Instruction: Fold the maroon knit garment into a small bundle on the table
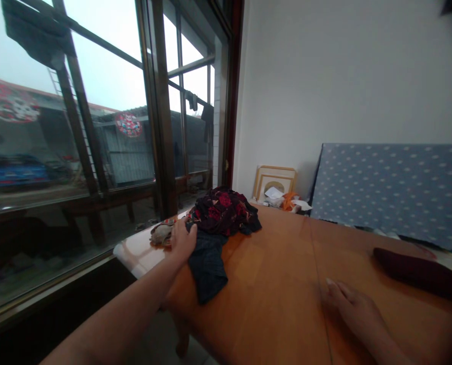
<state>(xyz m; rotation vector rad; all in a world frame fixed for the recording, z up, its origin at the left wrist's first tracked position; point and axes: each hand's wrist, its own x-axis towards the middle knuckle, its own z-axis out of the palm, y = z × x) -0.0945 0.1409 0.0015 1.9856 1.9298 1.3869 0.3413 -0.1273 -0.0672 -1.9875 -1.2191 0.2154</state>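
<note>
Nearest the camera, the left forearm enters at the lower left of the frame and extends toward center. It ends in the left hand, which lies against the near-left side of a garment heap left of center. The fingertips are hidden by the hand itself, so whether this hand grasps fabric or only presses on it cannot be told.

The heap consists of two visible garments. The navy garment lies partly beneath the bundle. Its long axis runs almost vertically in the frame; its free end points to the bottom and hangs toward the near table edge. This end appears flatter than the rest, probably because no other cloth weighs on it. The red-and-black patterned garment is bunched on top and has no clear long axis; its greatest spread is left to right. The bundling suggests loose placement rather than folding.

A crumpled beige article sits just left of the left hand.

The right hand, at the lower right, is blurred and loosely closed, with no article visible in it. It is positioned over the wooden table, well apart from the heap; contact with the surface cannot be confirmed.

At the right edge, a maroon cloth slants down to the right, seemingly set aside. Beyond, a gold-edged frame leans on the wall, presumably for support.
</note>
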